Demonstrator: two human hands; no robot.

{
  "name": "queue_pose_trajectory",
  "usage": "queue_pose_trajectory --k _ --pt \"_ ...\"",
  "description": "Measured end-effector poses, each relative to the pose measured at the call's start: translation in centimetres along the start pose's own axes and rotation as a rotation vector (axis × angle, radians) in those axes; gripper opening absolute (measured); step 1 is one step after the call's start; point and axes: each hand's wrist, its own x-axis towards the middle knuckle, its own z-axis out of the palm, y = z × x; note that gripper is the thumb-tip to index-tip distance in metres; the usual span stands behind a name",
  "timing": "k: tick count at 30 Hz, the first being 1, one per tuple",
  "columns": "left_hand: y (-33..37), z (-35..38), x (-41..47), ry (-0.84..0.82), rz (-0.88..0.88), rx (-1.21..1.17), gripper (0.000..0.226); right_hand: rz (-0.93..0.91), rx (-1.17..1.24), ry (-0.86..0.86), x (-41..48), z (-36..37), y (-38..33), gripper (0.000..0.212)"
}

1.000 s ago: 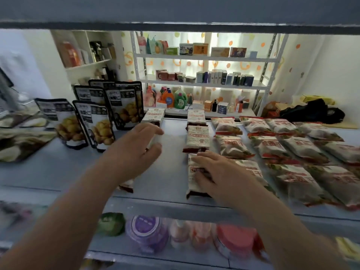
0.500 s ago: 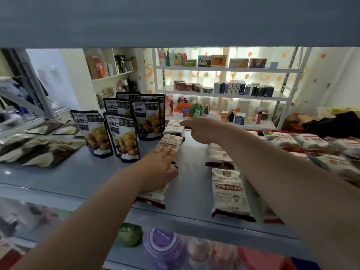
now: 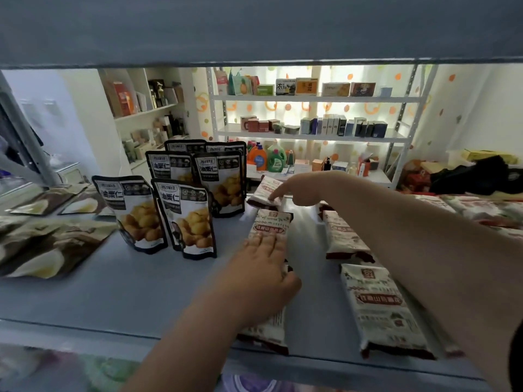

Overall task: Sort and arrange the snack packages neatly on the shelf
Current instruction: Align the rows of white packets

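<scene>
**Two hands set on one column of snack packages**

Three white-and-red packages are laid end to end in a column on the grey shelf (image 3: 113, 292), just right of the standing pouches (image 3: 184, 219). The left hand (image 3: 263, 274) is spread flat, fingers straight, and is pressed down where the middle package (image 3: 270, 223) meets the near package (image 3: 268, 331); nothing is gripped by it. The right hand (image 3: 301, 188) is stretched to the back of the shelf, its fingers extended and their tips laid on the far package (image 3: 266, 192), which sits slightly tilted and skewed against the line of the other two. No closed grasp is seen there.

The step in hand is judged to be the straightening of this column, with the front held steady while the back piece is brought into line. For the next move, a light push or drag on the far package would be called for, so that its long edge is matched to the middle one and it is laid flat. Care would be needed beside the upright pouches, which could be toppled easily. A second column (image 3: 382, 309) is laid out to the right, and flat dark pouches (image 3: 42, 244) are scattered at the left end.
</scene>
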Motion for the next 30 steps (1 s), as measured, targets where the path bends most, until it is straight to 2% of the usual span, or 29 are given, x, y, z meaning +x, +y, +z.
queue_pose_trajectory --k 5,8,13,21,30 --pt "1.1 -0.2 0.0 0.007 0.026 -0.008 0.072 0.002 0.048 0.096 1.4 -1.0 -0.1 0.062" --pt "0.9 -0.1 0.1 0.010 0.027 -0.030 0.071 -0.029 0.027 0.010 3.4 -0.3 -1.1 0.049" --pt "0.7 0.3 0.2 0.007 0.032 -0.039 0.073 0.005 0.014 -0.021 4.7 0.1 -0.8 0.049" --pt "1.9 0.5 0.5 0.004 0.032 -0.034 0.074 0.018 0.011 -0.072 1.8 -0.6 2.0 0.046" --pt "2.7 0.8 0.9 0.015 -0.006 -0.034 0.077 0.009 0.003 -0.028 1.3 0.3 2.9 0.046"
